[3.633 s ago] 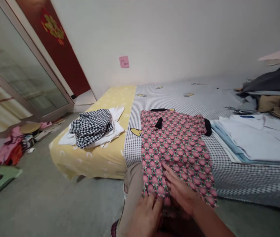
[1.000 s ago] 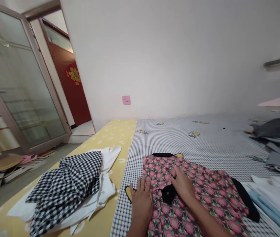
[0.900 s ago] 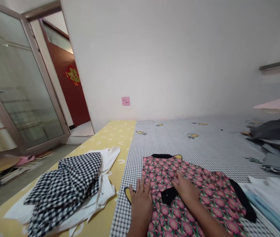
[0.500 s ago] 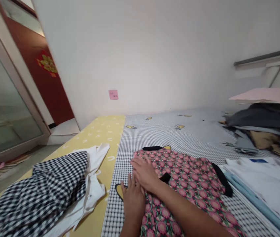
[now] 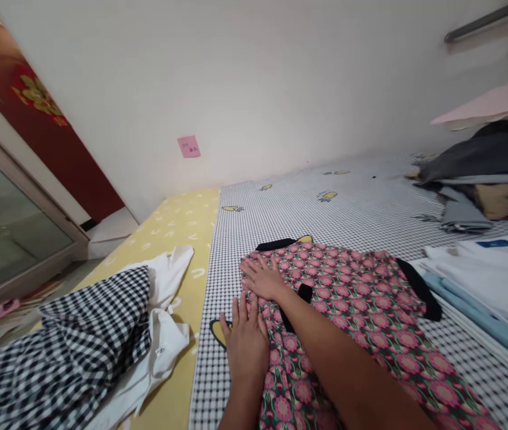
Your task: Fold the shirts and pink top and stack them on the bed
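Observation:
A pink floral shirt (image 5: 352, 292) with black trim lies spread on the checked bed sheet (image 5: 276, 215). My right hand (image 5: 263, 278) rests flat on its upper left part, fingers spread. Just below and to the left, my left hand (image 5: 245, 337) lies flat along the shirt's left edge, partly on the sheet, its fingers stretched out. Neither hand grips anything. My right forearm crosses over the shirt and hides some of it. Black trim also shows beside my right wrist.
On the left, a black-and-white checked garment (image 5: 97, 328) lies over white clothing (image 5: 166, 346) on the yellow sheet (image 5: 182, 215). Folded white and blue clothes (image 5: 490, 280) lie at the right. Behind them is a stack of dark clothes (image 5: 482, 155). A pink note (image 5: 189, 146) sticks to the wall.
The view has tilted down and turned slightly. My right hand has moved a little up, away from my left, and its fingers are more spread. The two hands no longer touch.

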`<action>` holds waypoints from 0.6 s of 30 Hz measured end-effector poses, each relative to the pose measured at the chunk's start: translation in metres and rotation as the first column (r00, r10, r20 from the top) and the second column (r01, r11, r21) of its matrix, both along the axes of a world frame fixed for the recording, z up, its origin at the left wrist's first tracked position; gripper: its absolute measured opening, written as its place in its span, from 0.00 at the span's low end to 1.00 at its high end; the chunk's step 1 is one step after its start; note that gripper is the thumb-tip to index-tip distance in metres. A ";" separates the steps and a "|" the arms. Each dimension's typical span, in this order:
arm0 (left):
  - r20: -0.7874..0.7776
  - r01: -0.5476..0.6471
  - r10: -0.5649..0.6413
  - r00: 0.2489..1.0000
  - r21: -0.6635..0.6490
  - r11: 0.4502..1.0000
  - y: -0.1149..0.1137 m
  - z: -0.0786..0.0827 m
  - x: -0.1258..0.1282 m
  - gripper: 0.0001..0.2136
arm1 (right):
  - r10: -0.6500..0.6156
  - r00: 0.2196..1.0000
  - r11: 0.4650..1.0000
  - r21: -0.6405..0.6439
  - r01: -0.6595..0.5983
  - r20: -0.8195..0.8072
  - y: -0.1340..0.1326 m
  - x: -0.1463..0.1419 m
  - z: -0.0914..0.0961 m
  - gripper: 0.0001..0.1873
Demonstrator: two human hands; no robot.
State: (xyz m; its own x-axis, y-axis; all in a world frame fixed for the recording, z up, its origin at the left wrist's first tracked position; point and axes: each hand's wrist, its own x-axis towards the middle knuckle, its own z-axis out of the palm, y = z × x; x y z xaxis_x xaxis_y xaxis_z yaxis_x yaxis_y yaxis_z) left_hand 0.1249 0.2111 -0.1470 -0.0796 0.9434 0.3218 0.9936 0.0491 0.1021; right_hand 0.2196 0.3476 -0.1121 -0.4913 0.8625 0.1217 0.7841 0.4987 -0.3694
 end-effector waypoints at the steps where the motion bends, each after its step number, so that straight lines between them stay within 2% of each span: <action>1: -0.003 -0.001 0.001 1.000 -0.005 1.000 0.000 0.001 0.000 0.24 | 0.004 1.000 1.000 0.010 -0.004 -0.003 -0.008 0.003 0.004 0.30; 3: -0.003 0.000 0.000 1.000 -0.010 1.000 -0.001 0.004 0.000 0.24 | -0.003 1.000 0.999 0.043 0.003 -0.003 -0.033 0.016 0.009 0.30; 5: -0.006 0.001 -0.001 1.000 -0.007 1.000 -0.001 0.007 0.001 0.23 | -0.033 0.999 0.997 0.071 0.032 0.009 -0.068 0.041 0.005 0.29; 8: -0.034 0.001 -0.001 0.999 0.006 1.000 -0.003 0.008 0.002 0.23 | -0.144 0.989 0.988 0.054 0.142 0.041 -0.124 0.101 -0.015 0.28; 9: -0.046 0.001 0.000 0.999 0.011 1.000 -0.003 0.008 0.002 0.23 | -0.219 0.975 0.975 0.054 0.217 0.036 -0.140 0.121 -0.024 0.28; 11: -0.069 -0.002 0.003 0.998 0.018 1.000 -0.003 0.008 0.001 0.23 | -0.283 0.959 0.957 0.065 0.282 0.017 -0.165 0.155 -0.040 0.28; 14: -0.084 -0.006 0.005 0.996 -0.005 1.000 0.000 0.013 0.001 0.24 | -0.303 0.953 0.949 0.090 0.302 0.002 -0.181 0.176 -0.053 0.27; 18: -0.031 0.000 -0.002 1.000 -0.082 0.997 -0.008 0.028 0.007 0.24 | -0.316 0.948 0.943 0.118 0.311 0.027 -0.181 0.173 -0.049 0.28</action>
